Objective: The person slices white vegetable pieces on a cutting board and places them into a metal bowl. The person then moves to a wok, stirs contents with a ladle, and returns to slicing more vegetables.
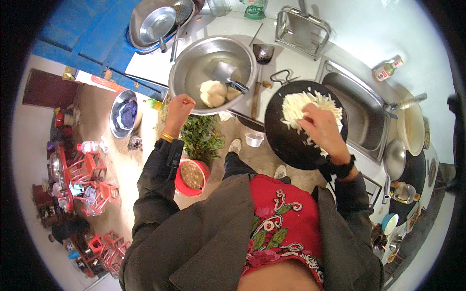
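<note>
My right hand [321, 125] is over a round black board [280, 140], its fingers bent at a heap of pale cut strips [296, 105]; whether it grips any is unclear. My left hand [179, 111] is raised with curled fingers by the near left rim of a large metal basin [176, 78], and I cannot make out anything in it. Inside the basin, in shallow cloudy liquid, lie pale peeled pieces [213, 93] and a cleaver [225, 72] with a dark handle. A dark ladle with a wooden handle [256, 98] lies between basin and board.
A metal sink [358, 109] adjoins the board on the right. A metal rack [304, 31] stands at the back. A glass bottle [386, 71] is beyond the sink. Below the counter are leafy greens [204, 136], a red bucket [191, 178] and a white tub [254, 139].
</note>
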